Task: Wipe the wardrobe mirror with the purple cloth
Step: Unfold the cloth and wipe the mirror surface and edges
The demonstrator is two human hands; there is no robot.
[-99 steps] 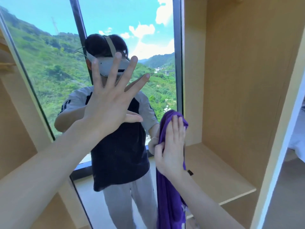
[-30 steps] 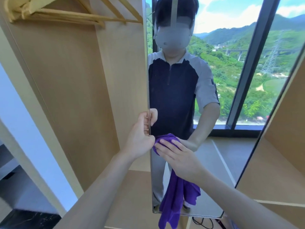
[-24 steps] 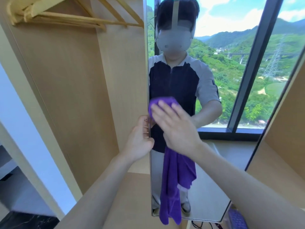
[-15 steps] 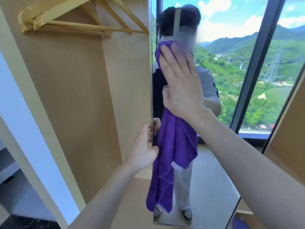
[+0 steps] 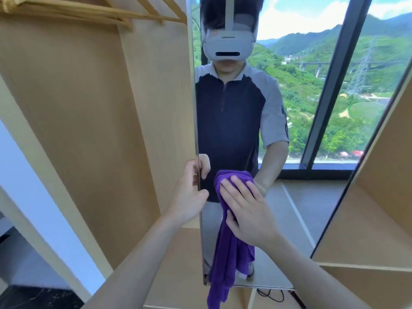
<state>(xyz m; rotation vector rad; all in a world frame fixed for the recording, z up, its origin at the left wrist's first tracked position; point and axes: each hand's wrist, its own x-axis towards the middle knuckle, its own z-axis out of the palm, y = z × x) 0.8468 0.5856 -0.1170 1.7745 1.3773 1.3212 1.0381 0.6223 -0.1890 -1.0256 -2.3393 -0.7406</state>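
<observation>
The tall wardrobe mirror (image 5: 301,208) fills the middle and right of the head view and reflects a person and a window with green hills. My left hand (image 5: 189,192) grips the mirror's left edge at about mid-height, fingers wrapped around it. My right hand (image 5: 247,210) lies flat on the purple cloth (image 5: 229,253) and presses it against the glass low on the mirror, just right of my left hand. The rest of the cloth hangs down past the mirror's bottom edge.
Light wooden wardrobe panels (image 5: 89,119) stand to the left, with wooden hangers (image 5: 93,12) on a rail at the top left. A wooden shelf (image 5: 367,253) sits at the lower right. A black cable (image 5: 269,296) lies below the mirror.
My right hand has swept the cloth up the glass to head height and back down to mid-height. My left hand has kept its hold on the mirror's left edge.
</observation>
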